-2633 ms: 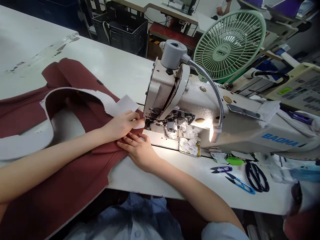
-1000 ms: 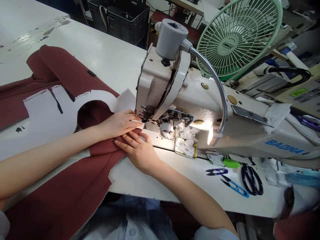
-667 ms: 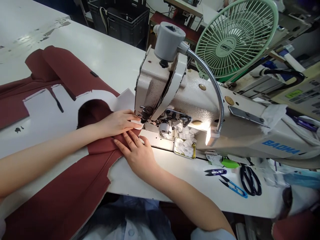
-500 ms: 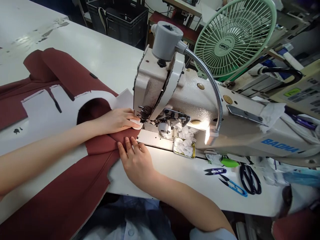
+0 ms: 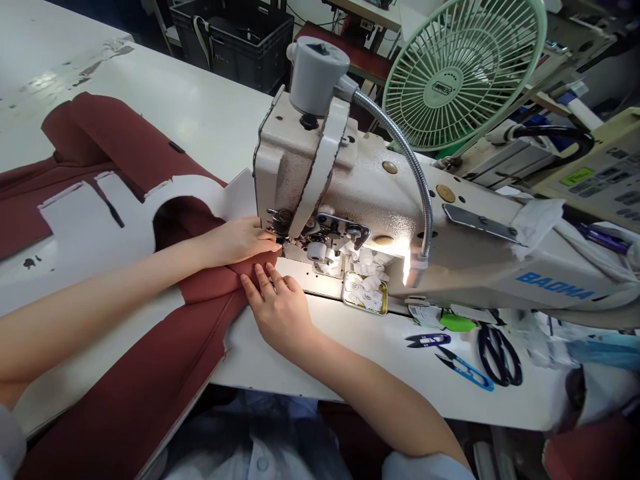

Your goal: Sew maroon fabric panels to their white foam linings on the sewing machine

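Note:
Maroon fabric (image 5: 165, 357) with a white backing lies across the table, its near-right part under the head of the sewing machine (image 5: 300, 160). My left hand (image 5: 237, 240) is beside the presser foot area, its fingers bent and pressed together on the fabric's edge; the fingertips are partly hidden by the machine head. My right hand (image 5: 280, 310) lies with spread fingers on the fabric, just in front of the left one. Beside the needle plate sits a small tin (image 5: 366, 293) holding several white labels.
Purple thread snips (image 5: 429, 341), blue thread snips (image 5: 465, 369) and black-handled scissors (image 5: 500, 357) lie on the table at right. A green fan (image 5: 463, 73) stands behind the machine, with a dark crate (image 5: 235, 43) beyond the table. A lit lamp (image 5: 416, 270) hangs near the machine's arm.
Both hands and the fabric have shifted slightly towards the machine's needle area. The white piece seen under my left fingertips is now mostly out of sight. The whole view has drifted a little.

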{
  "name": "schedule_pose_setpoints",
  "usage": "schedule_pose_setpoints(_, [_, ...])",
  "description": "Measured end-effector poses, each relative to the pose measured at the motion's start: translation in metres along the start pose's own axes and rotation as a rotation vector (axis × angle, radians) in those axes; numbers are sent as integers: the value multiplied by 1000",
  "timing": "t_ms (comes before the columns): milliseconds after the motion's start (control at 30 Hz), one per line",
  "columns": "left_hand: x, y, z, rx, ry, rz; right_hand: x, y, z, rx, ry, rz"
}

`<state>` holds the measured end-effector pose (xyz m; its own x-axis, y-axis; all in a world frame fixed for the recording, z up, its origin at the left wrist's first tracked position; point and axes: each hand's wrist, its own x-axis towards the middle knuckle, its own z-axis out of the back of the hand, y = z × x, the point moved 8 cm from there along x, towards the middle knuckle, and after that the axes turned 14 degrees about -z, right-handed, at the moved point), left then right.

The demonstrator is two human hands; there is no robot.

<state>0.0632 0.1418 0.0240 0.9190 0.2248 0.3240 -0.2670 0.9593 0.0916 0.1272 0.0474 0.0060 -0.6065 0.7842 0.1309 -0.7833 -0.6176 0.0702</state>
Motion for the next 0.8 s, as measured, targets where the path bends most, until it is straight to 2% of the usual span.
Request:
schedule_pose_setpoints(233, [10, -15, 8, 104, -59, 69, 3, -8, -7, 34, 1, -16])
schedule_pose_setpoints(467, [8, -16, 3, 98, -59, 194, 9, -13, -5, 44, 11, -53])
schedule_pose_setpoints(667, [0, 10, 12, -34, -90, 133, 8, -8, -7, 40, 48, -41])
schedule_pose_setpoints(800, [0, 10, 19, -22, -84, -18, 5, -3, -4, 28, 20, -7])
